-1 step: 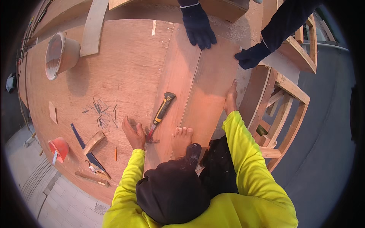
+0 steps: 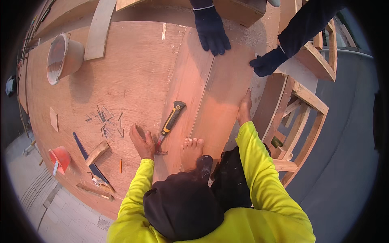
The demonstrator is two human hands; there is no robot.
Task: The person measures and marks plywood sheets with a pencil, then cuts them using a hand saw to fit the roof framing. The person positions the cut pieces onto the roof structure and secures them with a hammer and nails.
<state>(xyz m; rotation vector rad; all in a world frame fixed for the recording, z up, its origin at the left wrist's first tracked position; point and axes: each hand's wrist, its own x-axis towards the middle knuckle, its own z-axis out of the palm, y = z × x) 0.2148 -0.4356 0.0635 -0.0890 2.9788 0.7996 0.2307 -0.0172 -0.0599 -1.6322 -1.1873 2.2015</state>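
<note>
Two reddish-brown plywood boards (image 2: 221, 101) lie side by side on a large plywood sheet, a narrow seam between them. My right hand (image 2: 244, 108) grips the right board's outer edge, its fingers partly hidden there. My left hand (image 2: 142, 141) rests open, fingers apart, by the left board's edge. Beside it lies a claw hammer (image 2: 171, 121) with a black and yellow handle, its red head close to my fingers. My bare foot (image 2: 192, 152) presses on the boards. Across from me, a co-worker's dark-gloved hand (image 2: 212, 36) lies on the seam; the other gloved hand (image 2: 268, 61) touches the right edge.
Loose nails (image 2: 106, 119), a handsaw (image 2: 91, 158), a wood offcut (image 2: 97, 153) and a pencil (image 2: 120, 166) lie to the left. A bucket (image 2: 73, 56) and a small red container (image 2: 60, 158) stand farther left. Wooden frames (image 2: 304, 125) line the right side.
The whole view shifts very slightly. The hands, boards and hammer keep their places relative to one another.
</note>
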